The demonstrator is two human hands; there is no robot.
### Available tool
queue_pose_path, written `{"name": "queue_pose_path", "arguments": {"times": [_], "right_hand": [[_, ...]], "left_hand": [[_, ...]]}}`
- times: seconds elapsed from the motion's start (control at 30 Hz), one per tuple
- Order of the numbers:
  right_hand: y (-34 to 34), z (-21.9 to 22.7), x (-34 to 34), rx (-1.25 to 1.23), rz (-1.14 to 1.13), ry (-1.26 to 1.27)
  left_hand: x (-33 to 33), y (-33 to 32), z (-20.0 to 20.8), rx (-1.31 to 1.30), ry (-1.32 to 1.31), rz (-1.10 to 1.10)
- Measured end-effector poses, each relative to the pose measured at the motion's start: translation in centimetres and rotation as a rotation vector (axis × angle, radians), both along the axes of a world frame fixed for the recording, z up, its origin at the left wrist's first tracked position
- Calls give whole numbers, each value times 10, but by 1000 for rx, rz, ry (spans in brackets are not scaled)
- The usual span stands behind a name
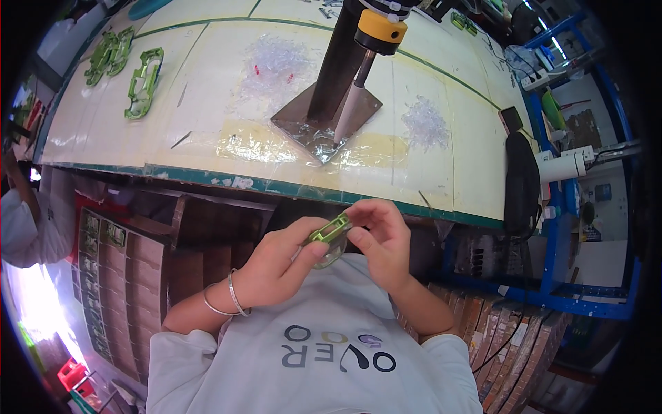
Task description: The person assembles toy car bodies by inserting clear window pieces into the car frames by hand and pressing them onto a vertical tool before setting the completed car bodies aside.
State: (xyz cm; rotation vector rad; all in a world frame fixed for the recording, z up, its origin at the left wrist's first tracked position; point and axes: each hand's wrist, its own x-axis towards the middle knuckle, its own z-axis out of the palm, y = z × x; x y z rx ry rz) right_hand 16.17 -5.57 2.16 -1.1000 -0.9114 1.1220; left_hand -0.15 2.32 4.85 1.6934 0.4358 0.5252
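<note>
In front of my chest, just off the table's near edge, I hold a green plastic toy car shell (pixel 328 230) tilted up to the right. My left hand (pixel 281 261) is closed on its lower end, thumb on the near side, a metal bangle on the wrist. At its upper end, my right hand (pixel 383 241) pinches it with curled fingers and thumb. A clear plastic piece (pixel 334 254) shows under the shell; whether it is fitted into it I cannot tell.
A steel post on a dark base plate (pixel 293 123) stands on the table (pixel 207 76). Clear plastic pieces (pixel 276 65) lie behind it, more (pixel 425 123) to its right. Green car shells (pixel 143 83) lie far left. Compartment trays (pixel 127 290) stand lower left; another person (pixel 34 221) is beyond.
</note>
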Motion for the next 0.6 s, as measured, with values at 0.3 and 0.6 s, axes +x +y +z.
{"name": "queue_pose_path", "arguments": {"times": [0.3,0.6], "right_hand": [[1,-12,-19,477,-74,-974],[-28,-10,-33,210,108,94]], "left_hand": [[2,1,-8,-217,-143,137],[15,8,-45,-527,-335,-117]]}}
